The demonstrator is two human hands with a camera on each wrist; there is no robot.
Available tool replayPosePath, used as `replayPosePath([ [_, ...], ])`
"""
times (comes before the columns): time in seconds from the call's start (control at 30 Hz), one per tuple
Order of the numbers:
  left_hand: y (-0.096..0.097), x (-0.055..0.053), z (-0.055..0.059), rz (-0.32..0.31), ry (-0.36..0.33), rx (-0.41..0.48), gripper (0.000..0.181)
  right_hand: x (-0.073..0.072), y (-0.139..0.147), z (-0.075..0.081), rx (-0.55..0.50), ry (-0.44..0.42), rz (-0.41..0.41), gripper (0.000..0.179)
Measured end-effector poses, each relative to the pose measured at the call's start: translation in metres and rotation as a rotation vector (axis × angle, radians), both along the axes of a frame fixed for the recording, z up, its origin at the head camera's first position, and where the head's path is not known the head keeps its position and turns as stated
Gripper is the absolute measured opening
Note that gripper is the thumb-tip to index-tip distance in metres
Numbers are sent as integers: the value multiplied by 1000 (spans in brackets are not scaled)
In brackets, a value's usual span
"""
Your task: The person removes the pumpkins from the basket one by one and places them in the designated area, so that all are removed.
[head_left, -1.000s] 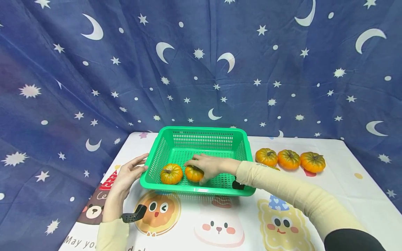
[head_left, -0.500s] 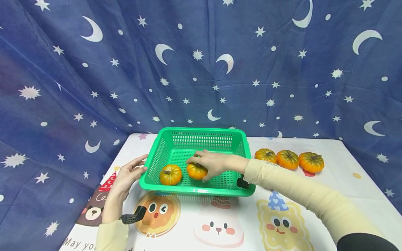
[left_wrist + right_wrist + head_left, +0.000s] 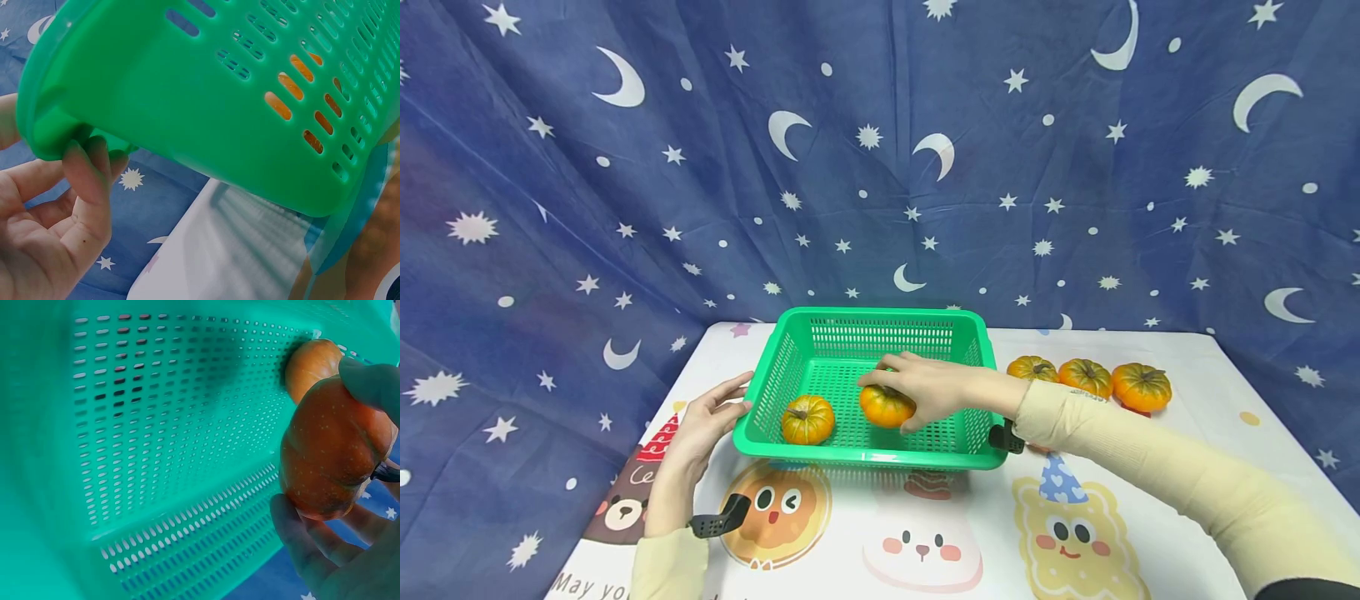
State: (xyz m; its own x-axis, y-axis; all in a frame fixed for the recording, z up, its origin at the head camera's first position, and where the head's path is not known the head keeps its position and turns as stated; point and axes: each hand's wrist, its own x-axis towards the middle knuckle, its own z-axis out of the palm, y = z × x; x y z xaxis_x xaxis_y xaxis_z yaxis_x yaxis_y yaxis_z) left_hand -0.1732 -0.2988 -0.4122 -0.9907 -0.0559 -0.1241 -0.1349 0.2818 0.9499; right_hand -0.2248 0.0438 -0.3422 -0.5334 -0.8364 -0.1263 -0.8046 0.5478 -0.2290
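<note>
My right hand [image 3: 936, 387] holds a small orange pumpkin [image 3: 886, 408] inside the green plastic basket [image 3: 880, 312]. In the right wrist view, fingers and thumb wrap round that pumpkin [image 3: 331, 453], its dark stem towards the palm. A second pumpkin [image 3: 808, 421] sits on the basket floor in the near left corner. At the basket's left rim is my left hand [image 3: 703, 425]; the left wrist view has its fingers [image 3: 87, 181] curled under the lip.
Right of the basket, three more pumpkins stand in a row: one close by [image 3: 1030, 367], a middle one [image 3: 1085, 377] and an outer one [image 3: 1141, 386]. The right sleeve [image 3: 1120, 442] partly covers them. A starry curtain [image 3: 850, 167] hangs behind the table with its printed cloth [image 3: 992, 517].
My right hand has drawn the pumpkin rightwards, away from the one in the corner. The left hand has stayed at the rim.
</note>
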Motion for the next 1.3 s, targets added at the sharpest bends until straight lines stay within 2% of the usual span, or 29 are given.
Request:
replayPosePath([
  [0.33,0,0,-1,-4,7,-1,53,13,27,11,-54,30,-12,76],
  [0.8,0,0,0,0,-3,-10,54,22,70,5,-118,84,-34,79],
  [1.07,1,0,-1,1,-17,-15,54,30,93,7,-142,91,-86,76],
  [1.3,1,0,0,2,-2,-13,54,34,110,8,-155,90,-152,78],
])
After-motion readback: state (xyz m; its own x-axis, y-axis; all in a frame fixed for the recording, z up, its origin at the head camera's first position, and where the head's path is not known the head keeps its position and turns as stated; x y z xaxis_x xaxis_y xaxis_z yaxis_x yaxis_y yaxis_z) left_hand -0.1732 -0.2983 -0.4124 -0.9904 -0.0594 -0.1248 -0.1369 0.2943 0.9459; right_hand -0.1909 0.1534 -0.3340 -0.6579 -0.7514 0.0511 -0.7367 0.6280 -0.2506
